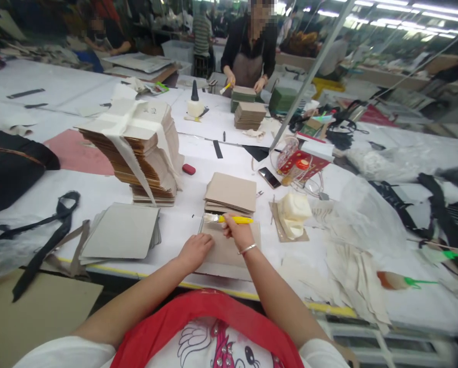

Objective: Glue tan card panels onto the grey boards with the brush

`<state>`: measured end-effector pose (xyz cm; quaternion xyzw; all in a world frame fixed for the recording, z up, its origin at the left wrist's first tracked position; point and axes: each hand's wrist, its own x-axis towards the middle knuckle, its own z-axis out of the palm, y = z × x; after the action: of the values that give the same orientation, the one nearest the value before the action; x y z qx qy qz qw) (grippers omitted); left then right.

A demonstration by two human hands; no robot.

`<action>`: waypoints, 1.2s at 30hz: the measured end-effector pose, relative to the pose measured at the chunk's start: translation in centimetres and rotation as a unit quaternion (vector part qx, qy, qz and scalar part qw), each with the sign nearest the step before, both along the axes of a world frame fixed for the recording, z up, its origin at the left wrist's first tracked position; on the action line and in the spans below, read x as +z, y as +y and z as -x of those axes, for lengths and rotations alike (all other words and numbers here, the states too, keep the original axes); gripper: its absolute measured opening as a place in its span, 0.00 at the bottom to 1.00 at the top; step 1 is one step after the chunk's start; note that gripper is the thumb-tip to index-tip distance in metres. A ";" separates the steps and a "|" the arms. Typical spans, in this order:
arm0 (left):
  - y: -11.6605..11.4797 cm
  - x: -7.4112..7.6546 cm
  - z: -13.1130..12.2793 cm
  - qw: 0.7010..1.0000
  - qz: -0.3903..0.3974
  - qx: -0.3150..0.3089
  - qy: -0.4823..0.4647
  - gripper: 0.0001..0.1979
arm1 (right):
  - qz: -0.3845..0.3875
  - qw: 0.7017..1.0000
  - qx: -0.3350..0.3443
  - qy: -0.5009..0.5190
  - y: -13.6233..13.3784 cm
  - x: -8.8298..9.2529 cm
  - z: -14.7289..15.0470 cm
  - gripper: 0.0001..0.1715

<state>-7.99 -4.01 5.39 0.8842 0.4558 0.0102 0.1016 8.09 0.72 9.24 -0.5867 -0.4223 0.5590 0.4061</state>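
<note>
Here a stack of boards (pixel 231 193) sits just behind the card sheet (pixel 229 249), the left hand (pixel 193 251) curled on it, while the right hand (pixel 237 234) pinches a yellow brush (pixel 229 219).

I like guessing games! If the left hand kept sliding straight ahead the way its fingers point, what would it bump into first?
Probably the yellow-handled brush held by the right hand, just past the left hand on the cardboard sheet. Depth is hard to judge.

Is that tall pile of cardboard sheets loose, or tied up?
Tied. White cloth strips cross over the top of the tall cardboard pile and run down its sides.
</note>
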 end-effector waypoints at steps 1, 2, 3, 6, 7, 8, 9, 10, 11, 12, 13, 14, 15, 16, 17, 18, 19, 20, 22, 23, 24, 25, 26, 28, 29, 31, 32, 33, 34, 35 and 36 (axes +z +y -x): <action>0.1 -0.1 0.0 1.000 0.002 0.001 0.005 0.13 | 0.016 1.000 -0.004 0.000 0.7 -0.8 0.7 0.14; 0.1 -0.1 -0.1 1.000 0.004 0.002 0.010 0.13 | 0.027 1.000 -0.013 -0.005 1.1 -1.6 0.8 0.13; 0.2 -0.1 -0.1 1.000 0.006 0.002 0.014 0.13 | 0.034 0.999 -0.026 -0.012 1.3 -2.2 0.4 0.12; 0.1 -0.4 -0.1 1.000 0.009 0.001 0.021 0.14 | 0.042 0.995 -0.081 -0.035 0.8 -2.9 -3.7 0.12; 0.0 -0.5 -0.1 1.000 0.010 0.003 0.021 0.16 | 0.041 0.993 -0.100 -0.043 0.2 -2.9 -5.8 0.12; -0.1 -0.7 -0.1 1.000 0.010 0.004 0.020 0.17 | 0.039 0.991 -0.118 -0.051 -0.6 -2.8 -8.0 0.13; -0.1 -0.8 -0.1 1.000 0.011 0.005 0.018 0.18 | 0.040 0.988 -0.136 -0.057 -1.5 -2.7 -10.3 0.14; -0.2 -1.0 -0.1 1.000 0.012 0.005 0.015 0.19 | 0.038 0.986 -0.150 -0.063 -2.6 -2.7 -12.4 0.16; -0.2 -1.1 -0.1 1.000 0.013 0.006 0.011 0.19 | 0.031 0.984 -0.161 -0.071 -3.9 -2.8 -14.4 0.18; -0.1 -1.2 -0.1 1.000 0.016 0.008 0.006 0.19 | 0.020 0.982 -0.168 -0.085 -5.2 -3.2 -16.1 0.20; -0.1 -1.3 -0.1 1.000 0.019 0.011 0.000 0.19 | 0.008 0.980 -0.168 -0.110 -6.6 -3.8 -17.4 0.22; -0.1 -1.3 -0.1 1.000 0.023 0.015 -0.005 0.19 | -0.002 0.976 -0.161 -0.148 -8.0 -4.7 -18.4 0.22; -0.1 -1.3 -0.2 0.999 0.026 0.020 -0.007 0.19 | -0.006 0.968 -0.146 -0.204 -9.3 -5.9 -19.0 0.22; -0.1 -1.3 -0.3 0.999 0.028 0.023 -0.008 0.19 | -0.005 0.954 -0.124 -0.273 -10.4 -7.2 -19.2 0.20; -0.1 -1.2 -0.4 0.999 0.028 0.024 -0.005 0.18 | 0.002 0.932 -0.098 -0.349 -11.4 -8.7 -19.0 0.18; -0.1 -1.1 -0.6 0.999 0.025 0.025 0.001 0.18 | 0.008 0.903 -0.068 -0.425 -12.1 -10.2 -18.6 0.17; -0.1 -1.0 -0.7 0.999 0.022 0.024 0.009 0.18 | 0.008 0.871 -0.038 -0.489 -12.7 -11.7 -18.1 0.16; -0.1 -0.9 -0.8 0.999 0.019 0.023 0.017 0.18 | 0.006 0.844 -0.013 -0.537 -13.0 -13.1 -17.4 0.15; -0.2 -0.8 -1.1 0.999 0.013 0.022 0.031 0.18 | 0.001 0.814 0.015 -0.580 -13.0 -15.3 -16.3 0.14; -0.3 -0.7 -1.2 0.999 0.012 0.023 0.035 0.18 | 0.001 0.811 0.020 -0.584 -12.9 -16.1 -15.9 0.13; -0.3 -0.7 -1.2 0.999 0.012 0.024 0.037 0.18 | 0.002 0.812 0.020 -0.583 -12.7 -16.7 -15.7 0.12; -0.3 -0.7 -1.3 0.999 0.012 0.026 0.037 0.18 | 0.002 0.815 0.019 -0.579 -12.6 -17.1 -15.7 0.12; -0.3 -0.6 -1.3 0.999 0.013 0.029 0.035 0.17 | 0.002 0.817 0.018 -0.577 -12.4 -17.3 -15.9 0.12; -0.2 -0.4 -1.2 0.999 0.021 0.032 0.029 0.17 | 0.000 0.820 0.008 -0.572 -12.3 -17.3 -16.5 0.13; -0.2 -0.3 -1.2 0.999 0.026 0.033 0.026 0.17 | 0.001 0.821 -0.001 -0.571 -12.2 -17.2 -16.9 0.13; 0.0 -0.1 -1.1 0.998 0.040 0.037 0.022 0.17 | 0.000 0.820 -0.026 -0.572 -12.1 -16.9 -17.4 0.14; 0.1 0.1 -1.1 0.998 0.048 0.037 0.020 0.16 | -0.002 0.818 -0.036 -0.574 -11.9 -16.7 -17.5 0.15; 0.2 0.3 -1.1 0.998 0.053 0.037 0.018 0.16 | -0.006 0.816 -0.043 -0.576 -11.6 -16.5 -17.4 0.15; 0.2 0.4 -1.1 0.997 0.058 0.038 0.017 0.16 | -0.009 0.816 -0.045 -0.576 -11.2 -16.4 -17.1 0.16; 0.3 0.6 -1.1 0.997 0.061 0.038 0.016 0.16 | -0.011 0.818 -0.043 -0.573 -10.8 -16.3 -16.7 0.17; 0.3 0.8 -1.2 0.997 0.063 0.038 0.015 0.16 | -0.011 0.822 -0.038 -0.569 -10.5 -16.3 -16.3 0.17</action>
<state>-6.81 -3.76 6.17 0.8581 0.4903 -0.0281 0.1498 24.36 -9.73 -7.02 -0.8115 -0.5617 0.1055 0.1216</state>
